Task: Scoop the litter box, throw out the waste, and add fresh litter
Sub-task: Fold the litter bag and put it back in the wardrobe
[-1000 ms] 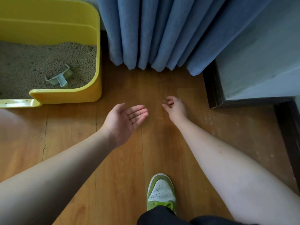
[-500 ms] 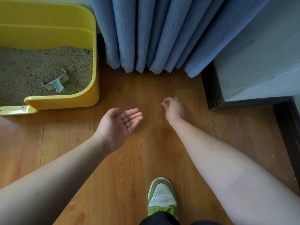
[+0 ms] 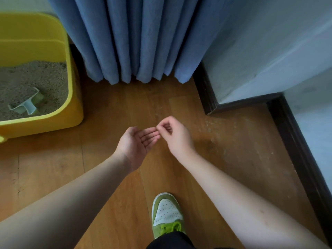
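A yellow litter box point(image 3: 71, 97) stands at the left on the wooden floor, filled with sandy litter point(image 3: 36, 78). A pale green scoop point(image 3: 27, 103) lies in the litter near the front wall. My left hand point(image 3: 138, 142) is held palm up over the floor, fingers straight. My right hand point(image 3: 174, 133) hovers beside it with thumb and fingers pinched together over the left fingertips; whatever it pinches is too small to see. Scattered litter grains point(image 3: 213, 126) speckle the floor to the right of my hands.
A blue curtain point(image 3: 136, 42) hangs down to the floor behind my hands. A pale wall with dark skirting point(image 3: 206, 94) juts out at the right. My green and white shoe point(image 3: 167, 214) stands on the boards below my hands.
My right hand has lifted off the floor and come over the left fingertips. The left palm has moved right to meet it. The view has shifted, with the litter box now further left.
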A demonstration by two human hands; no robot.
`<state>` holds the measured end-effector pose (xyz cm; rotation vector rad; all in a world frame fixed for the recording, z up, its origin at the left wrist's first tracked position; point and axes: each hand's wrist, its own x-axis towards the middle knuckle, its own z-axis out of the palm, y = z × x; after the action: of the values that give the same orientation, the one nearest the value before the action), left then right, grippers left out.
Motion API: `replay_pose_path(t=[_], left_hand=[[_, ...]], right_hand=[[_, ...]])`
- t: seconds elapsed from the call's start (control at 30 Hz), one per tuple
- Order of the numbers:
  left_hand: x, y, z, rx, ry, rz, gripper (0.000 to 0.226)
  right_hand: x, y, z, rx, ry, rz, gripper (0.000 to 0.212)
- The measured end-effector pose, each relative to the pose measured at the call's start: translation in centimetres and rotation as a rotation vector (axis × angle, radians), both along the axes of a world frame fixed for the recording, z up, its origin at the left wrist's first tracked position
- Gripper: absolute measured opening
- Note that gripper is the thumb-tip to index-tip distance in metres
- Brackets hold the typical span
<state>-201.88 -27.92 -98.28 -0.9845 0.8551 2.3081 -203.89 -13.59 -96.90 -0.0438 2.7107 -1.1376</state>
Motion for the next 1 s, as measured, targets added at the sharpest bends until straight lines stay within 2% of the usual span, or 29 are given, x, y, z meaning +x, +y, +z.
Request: replay_pose_path(t=[0.1, 0.2, 0.43, 0.57, 0.63, 0.8, 1.0], left_hand=[[0.2, 2.3, -0.2, 0.000, 0.019, -0.051, 0.056], [0.4, 4.4, 0.0, 0.026, 0.041, -0.107, 0.056], [1.1, 9.7, 2.0, 0.076, 0.042, -0.269, 0.064], [1.2, 12.3, 3.1, 0.099, 0.028, -0.306, 0.065], [1.2, 12.9, 3.3, 0.118, 0.022, -0.280, 0.063], [0.0, 12.2, 2.3, 0.109, -0.034, -0.184, 0.058], [-1.7, 10.5, 2.3, 0.123, -0.022, -0.133, 0.058]], right_hand=[[2.3, 0.6, 1.3, 0.071, 0.135, 0.135, 0.007], [3.8, 2.1, 1.6, 0.164, 0.281, 0.168, 0.007], [6.5, 7.5, 1.5, 0.295, 0.433, 0.076, 0.007], [7.4, 10.4, 1.1, 0.321, 0.506, -0.037, 0.016], [7.5, 11.7, 1.0, 0.281, 0.473, -0.150, 0.017], [5.3, 14.0, -1.2, 0.135, 0.204, -0.451, 0.021], [0.1, 16.0, -5.3, 0.078, -0.137, -0.543, 0.022]])
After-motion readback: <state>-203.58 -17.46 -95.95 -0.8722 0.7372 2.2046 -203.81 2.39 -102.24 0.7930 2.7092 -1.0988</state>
